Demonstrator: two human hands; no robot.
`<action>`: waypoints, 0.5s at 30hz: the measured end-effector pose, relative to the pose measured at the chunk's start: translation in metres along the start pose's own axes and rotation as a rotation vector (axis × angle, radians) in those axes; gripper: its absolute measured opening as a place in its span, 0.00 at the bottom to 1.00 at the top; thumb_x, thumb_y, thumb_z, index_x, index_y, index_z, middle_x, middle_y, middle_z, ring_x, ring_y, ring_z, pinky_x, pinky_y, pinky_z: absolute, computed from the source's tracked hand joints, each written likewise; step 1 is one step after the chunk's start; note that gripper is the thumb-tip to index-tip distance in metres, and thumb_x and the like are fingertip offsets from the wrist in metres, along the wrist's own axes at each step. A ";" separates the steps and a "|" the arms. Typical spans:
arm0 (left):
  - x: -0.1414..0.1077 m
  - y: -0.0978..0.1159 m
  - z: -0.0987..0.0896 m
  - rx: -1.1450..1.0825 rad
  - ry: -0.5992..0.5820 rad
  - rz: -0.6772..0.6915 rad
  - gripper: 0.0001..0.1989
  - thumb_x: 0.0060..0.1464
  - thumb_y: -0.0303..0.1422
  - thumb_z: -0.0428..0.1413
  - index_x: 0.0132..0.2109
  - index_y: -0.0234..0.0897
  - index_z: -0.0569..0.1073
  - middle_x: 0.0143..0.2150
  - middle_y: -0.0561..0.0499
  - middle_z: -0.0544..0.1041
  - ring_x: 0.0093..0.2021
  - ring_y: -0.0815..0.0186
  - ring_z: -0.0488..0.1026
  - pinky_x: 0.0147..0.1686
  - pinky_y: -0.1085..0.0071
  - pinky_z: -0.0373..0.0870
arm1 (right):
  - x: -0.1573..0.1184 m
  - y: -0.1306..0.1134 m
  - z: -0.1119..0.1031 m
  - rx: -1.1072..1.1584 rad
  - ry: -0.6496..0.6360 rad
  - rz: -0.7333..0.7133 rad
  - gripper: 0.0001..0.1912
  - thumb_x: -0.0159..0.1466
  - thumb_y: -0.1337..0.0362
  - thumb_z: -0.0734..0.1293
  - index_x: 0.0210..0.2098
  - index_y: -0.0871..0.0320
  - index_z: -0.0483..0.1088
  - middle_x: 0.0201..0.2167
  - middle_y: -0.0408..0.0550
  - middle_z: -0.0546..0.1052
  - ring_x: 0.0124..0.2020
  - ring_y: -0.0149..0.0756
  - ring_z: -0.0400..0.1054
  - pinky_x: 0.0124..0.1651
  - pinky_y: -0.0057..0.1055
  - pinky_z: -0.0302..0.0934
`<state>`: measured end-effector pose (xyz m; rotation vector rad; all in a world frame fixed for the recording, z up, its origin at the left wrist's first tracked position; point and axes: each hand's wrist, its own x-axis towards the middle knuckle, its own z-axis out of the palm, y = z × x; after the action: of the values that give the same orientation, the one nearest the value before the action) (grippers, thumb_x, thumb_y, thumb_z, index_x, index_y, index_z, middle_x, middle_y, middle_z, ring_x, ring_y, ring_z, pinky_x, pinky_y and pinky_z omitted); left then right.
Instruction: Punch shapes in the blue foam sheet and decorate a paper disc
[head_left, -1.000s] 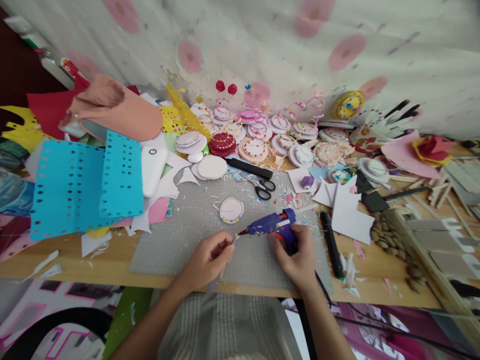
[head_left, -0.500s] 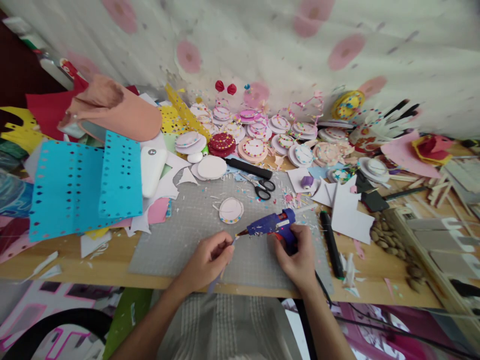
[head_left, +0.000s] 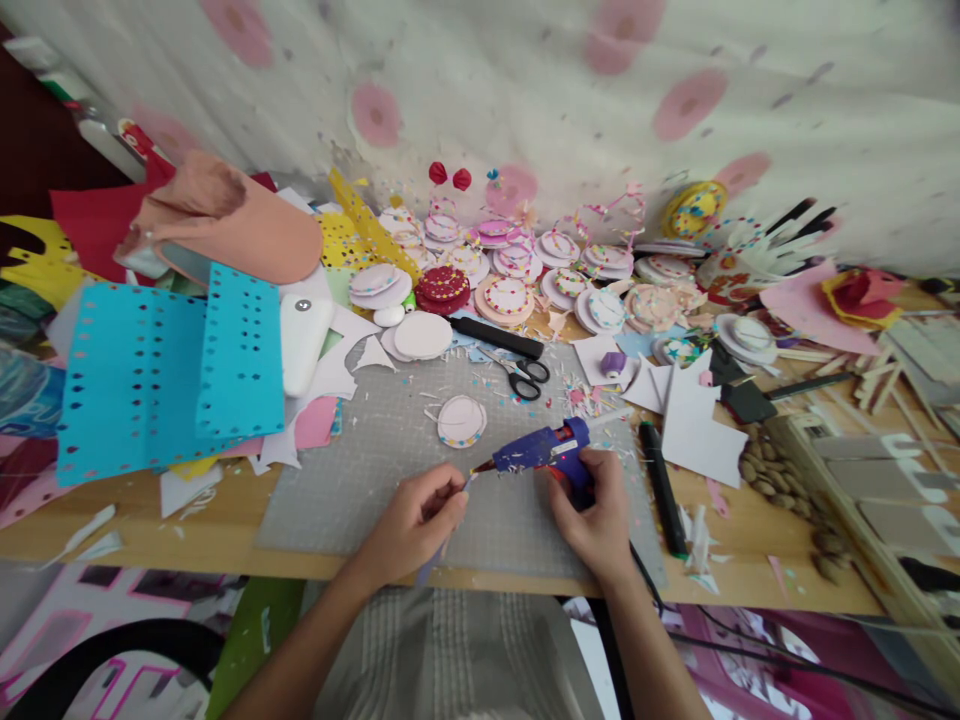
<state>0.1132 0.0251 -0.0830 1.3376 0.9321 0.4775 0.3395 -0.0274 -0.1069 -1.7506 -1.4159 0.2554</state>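
Observation:
My right hand (head_left: 591, 508) is wrapped round the handle of a blue hot glue gun (head_left: 541, 447), with a clear glue stick jutting from its back. The nozzle points left and meets the tip of a thin purple paper strip (head_left: 426, 572). That strip is pinched between the thumb and fingers of my left hand (head_left: 417, 520), its tail hanging below the palm near the table edge. Just beyond the nozzle, a small white paper disc (head_left: 461, 421) edged with coloured dots lies on the grey cutting mat (head_left: 330, 500).
Black-handled scissors (head_left: 529, 377) and a black cutter (head_left: 496, 337) lie behind the disc. Many decorated paper hats (head_left: 508, 299) line the back. A black marker (head_left: 663, 490) lies right of the mat, blue punched foam sheets (head_left: 142, 380) at left. The gun's cord (head_left: 646, 575) drops over the front edge.
Almost nothing differs. Both hands, the glue gun and the paper strip stay in place; the view shifts very slightly.

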 end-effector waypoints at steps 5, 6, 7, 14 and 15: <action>0.000 -0.002 0.000 -0.013 -0.003 -0.005 0.09 0.62 0.37 0.49 0.35 0.38 0.63 0.23 0.60 0.60 0.20 0.75 0.59 0.20 0.79 0.55 | 0.000 0.000 0.000 0.005 0.001 -0.003 0.13 0.59 0.61 0.68 0.39 0.54 0.59 0.27 0.39 0.64 0.24 0.30 0.58 0.27 0.27 0.57; 0.000 -0.002 0.000 -0.014 -0.004 -0.005 0.09 0.62 0.37 0.48 0.35 0.38 0.63 0.23 0.60 0.60 0.19 0.75 0.60 0.20 0.79 0.56 | 0.000 0.000 0.000 0.002 -0.001 0.000 0.13 0.59 0.61 0.68 0.39 0.54 0.59 0.27 0.39 0.64 0.24 0.30 0.58 0.27 0.27 0.57; 0.000 -0.002 0.000 -0.011 -0.003 -0.004 0.09 0.62 0.37 0.48 0.35 0.38 0.63 0.23 0.60 0.60 0.19 0.75 0.60 0.20 0.79 0.56 | 0.000 0.000 0.000 -0.002 -0.002 0.003 0.13 0.59 0.60 0.68 0.39 0.54 0.59 0.27 0.39 0.64 0.24 0.29 0.57 0.27 0.26 0.57; -0.001 0.000 0.000 -0.004 -0.002 0.002 0.09 0.61 0.37 0.49 0.33 0.38 0.63 0.22 0.60 0.60 0.19 0.75 0.60 0.20 0.79 0.57 | -0.002 0.002 0.000 -0.026 -0.005 -0.002 0.13 0.59 0.59 0.68 0.39 0.55 0.60 0.27 0.40 0.66 0.24 0.30 0.58 0.27 0.27 0.57; -0.001 0.000 0.000 -0.004 -0.001 0.004 0.09 0.61 0.37 0.49 0.34 0.38 0.63 0.22 0.59 0.60 0.19 0.75 0.60 0.20 0.79 0.57 | -0.003 0.002 0.001 -0.038 0.003 0.007 0.14 0.58 0.59 0.68 0.39 0.55 0.61 0.27 0.39 0.66 0.23 0.30 0.58 0.27 0.27 0.57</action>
<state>0.1127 0.0246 -0.0829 1.3361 0.9276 0.4810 0.3391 -0.0296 -0.1095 -1.7865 -1.4207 0.2311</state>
